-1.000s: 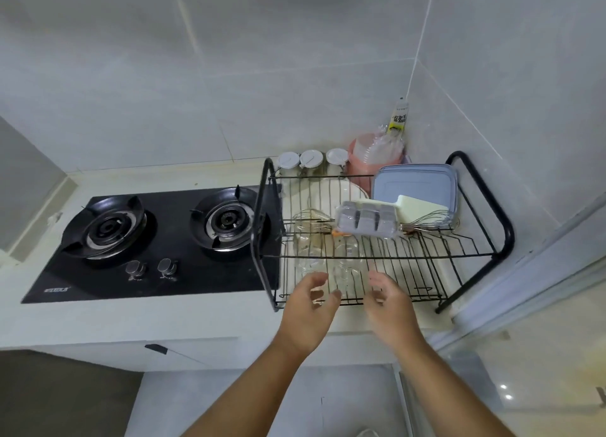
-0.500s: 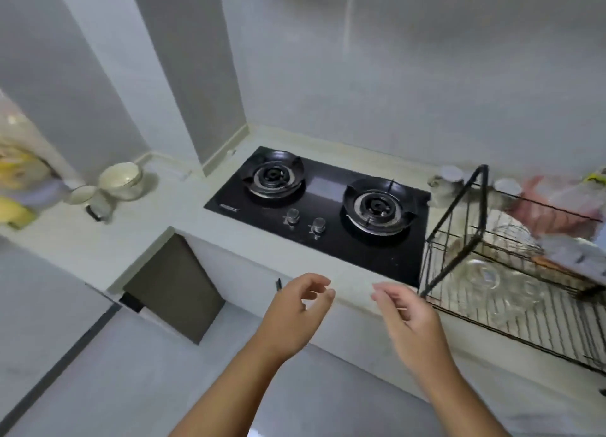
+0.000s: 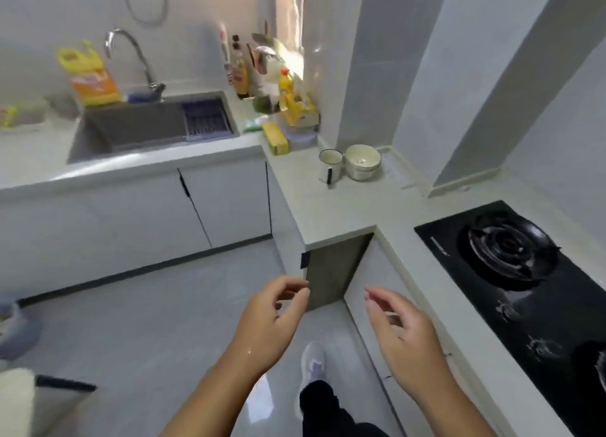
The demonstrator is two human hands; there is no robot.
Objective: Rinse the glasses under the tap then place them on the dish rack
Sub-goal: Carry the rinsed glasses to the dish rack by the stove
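The view has swung left, so the black wire dish rack holding the clear glasses has slipped out of sight on the right, and the curved chrome tap (image 3: 131, 54) over the grey sink (image 3: 137, 131) now stands far left. The left hand (image 3: 269, 325) and right hand (image 3: 406, 341) hang apart over the pale tiled floor (image 3: 147, 322), near the white counter (image 3: 328, 213), holding nothing, with fingers (image 3: 292, 285) loosely curled and slightly spread.

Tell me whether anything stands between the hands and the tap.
Nothing visible does. The left hand and right hand hold nothing; only floor lies between them and the sink, where the tap stands.
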